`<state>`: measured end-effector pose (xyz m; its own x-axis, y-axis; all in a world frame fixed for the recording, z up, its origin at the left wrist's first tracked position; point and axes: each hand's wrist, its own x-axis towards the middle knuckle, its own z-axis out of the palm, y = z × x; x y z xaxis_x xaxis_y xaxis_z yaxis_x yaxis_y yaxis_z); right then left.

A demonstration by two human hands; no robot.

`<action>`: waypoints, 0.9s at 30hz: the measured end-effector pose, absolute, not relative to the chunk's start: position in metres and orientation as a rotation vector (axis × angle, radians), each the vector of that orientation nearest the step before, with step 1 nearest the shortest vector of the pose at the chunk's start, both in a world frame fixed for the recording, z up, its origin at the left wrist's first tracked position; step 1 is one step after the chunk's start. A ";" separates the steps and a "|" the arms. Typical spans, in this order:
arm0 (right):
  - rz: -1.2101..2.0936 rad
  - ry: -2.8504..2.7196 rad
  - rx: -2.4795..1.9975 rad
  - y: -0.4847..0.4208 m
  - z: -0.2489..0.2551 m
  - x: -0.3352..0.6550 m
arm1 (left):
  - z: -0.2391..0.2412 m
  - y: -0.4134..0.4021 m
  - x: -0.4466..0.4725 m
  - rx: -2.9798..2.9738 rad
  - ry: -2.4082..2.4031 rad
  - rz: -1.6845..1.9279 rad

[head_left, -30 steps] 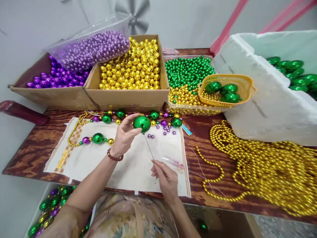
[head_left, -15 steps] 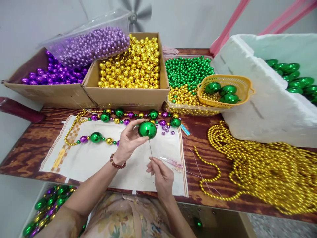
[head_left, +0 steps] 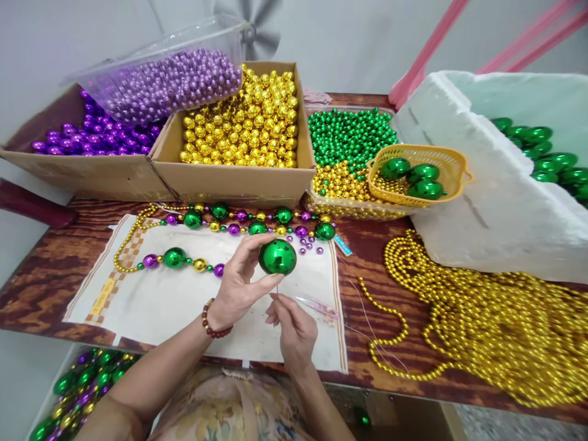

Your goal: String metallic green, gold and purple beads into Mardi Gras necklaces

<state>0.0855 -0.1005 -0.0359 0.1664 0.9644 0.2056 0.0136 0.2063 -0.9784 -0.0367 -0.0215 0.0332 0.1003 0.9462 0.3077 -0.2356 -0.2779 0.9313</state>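
While the left hand [head_left: 236, 285] pinches one large green ball [head_left: 277, 256] between thumb and fingertips above the white cloth [head_left: 174, 300], the right hand [head_left: 294, 327] is closed on a thin needle [head_left: 277, 290] just below it. Three green balls sit in the yellow basket [head_left: 454, 168]. Two cardboard boxes [head_left: 239, 180] stand behind on the tabletop [head_left: 59, 275]. Since a second ago, the ball has come lower and rightward, and the right hand has risen close beneath it.
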 end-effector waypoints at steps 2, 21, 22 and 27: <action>0.926 -1.192 -1.118 -0.101 -0.036 0.085 | 0.033 -0.021 -0.038 1.292 0.781 1.386; 1.261 -0.860 -1.233 -0.097 -0.033 0.100 | 0.008 -0.038 -0.031 1.482 1.051 1.034; 1.274 -0.789 -1.246 -0.100 -0.037 0.103 | 0.004 -0.039 -0.031 1.529 1.034 0.962; 1.273 -0.621 -1.342 -0.114 -0.062 0.121 | -0.020 -0.021 -0.035 1.702 1.124 0.750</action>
<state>0.1208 -0.1143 -0.0624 0.2774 0.9062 -0.3192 -0.3055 -0.2318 -0.9236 -0.0346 -0.0207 -0.0197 0.3940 0.9191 -0.0030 0.3503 -0.1471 0.9250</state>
